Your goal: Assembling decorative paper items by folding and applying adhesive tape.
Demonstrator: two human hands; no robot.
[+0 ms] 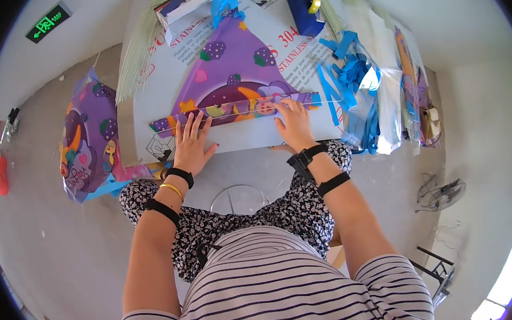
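A purple triangular kite (230,66) printed with berries and stars lies on the worktable, its point away from me. Along its near edge runs a folded strip (237,109) with a thin pale rod (228,113) across it. My left hand (191,142) rests on the left part of that strip, fingers stretched and thumb apart. Toward the right end, my right hand (294,124) presses the strip with its fingertips, fingers slightly bent and thumb apart. Neither hand grips anything that I can see. Blue tape (227,4) sits at the kite's far tip.
A blue tape dispenser (304,12) with yellow tape stands at the far right. Blue ribbon strips (354,71) and clear plastic (388,101) pile along the right edge. Thin pale rods (139,55) lie at the left. Another purple kite (88,131) hangs beyond the table's left side.
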